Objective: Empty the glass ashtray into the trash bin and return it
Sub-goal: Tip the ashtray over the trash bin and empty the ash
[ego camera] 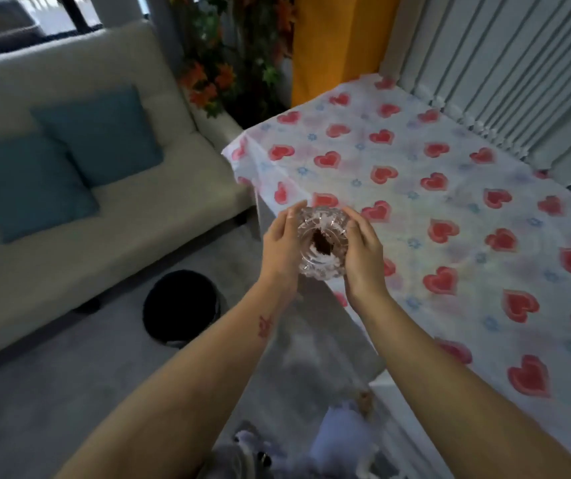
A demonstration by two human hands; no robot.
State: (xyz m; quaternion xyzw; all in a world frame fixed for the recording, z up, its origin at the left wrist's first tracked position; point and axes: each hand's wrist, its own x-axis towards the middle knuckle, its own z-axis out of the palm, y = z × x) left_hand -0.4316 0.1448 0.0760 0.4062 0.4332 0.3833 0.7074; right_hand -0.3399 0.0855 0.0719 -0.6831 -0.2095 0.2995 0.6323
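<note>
— Glass, cut and faceted: the ashtray point(323, 244) is cupped between both palms at the near corner of the heart-print tablecloth point(450, 209). Whether it rests on the cloth or is just off it, I cannot tell.

— How are the hands set?

— Left hand point(282, 247) curves round the side of the ashtray away from the table, right hand point(363, 261) round the table side, fingers wrapped against the rim. Both grip it. I judge two hands are used because the glass looks heavy and slick, and level carrying keeps the contents in.

— What is inside?

— A dark brown clump point(319, 244) in the middle of the bowl; too blurred to say more. So it is not yet emptied.

— And the bin?

— A round black trash bin point(181, 307) stands on the floor, off the table's corner, towards the pale sofa point(111, 216) and well apart from the ashtray. Its inside shows only black; I cannot see any contents.

— So the next move?

— Probably carry it level across to the bin, then tip.
</note>
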